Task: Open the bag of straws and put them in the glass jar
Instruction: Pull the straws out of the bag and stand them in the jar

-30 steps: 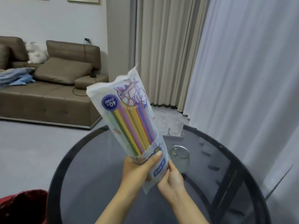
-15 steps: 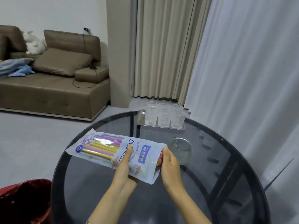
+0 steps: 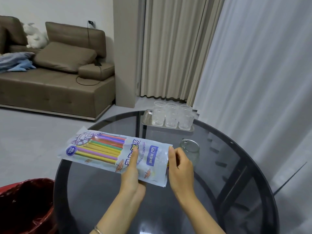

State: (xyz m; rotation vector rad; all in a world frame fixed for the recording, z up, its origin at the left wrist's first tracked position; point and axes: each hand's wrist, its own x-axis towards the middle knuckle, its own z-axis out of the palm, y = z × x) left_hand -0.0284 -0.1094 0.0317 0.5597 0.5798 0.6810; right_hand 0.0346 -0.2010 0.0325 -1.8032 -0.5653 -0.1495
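Note:
A pale blue bag of coloured straws (image 3: 108,151) lies flat and sideways above the round dark glass table (image 3: 228,174), its printed end to the right. My left hand (image 3: 133,176) holds it from below, thumb laid across the front. My right hand (image 3: 179,168) pinches the bag's right edge with curled fingers. The empty glass jar (image 3: 190,152) stands upright on the table just behind my right hand.
A metal tray (image 3: 146,118) with several clear glasses stands at the table's far edge. A red-lined bin (image 3: 25,205) sits on the floor at lower left. A brown sofa (image 3: 55,81) stands across the room, curtains hang on the right.
The bag went from upright a second ago to lying sideways over the table. In the last half second my right fingers curled onto its right edge.

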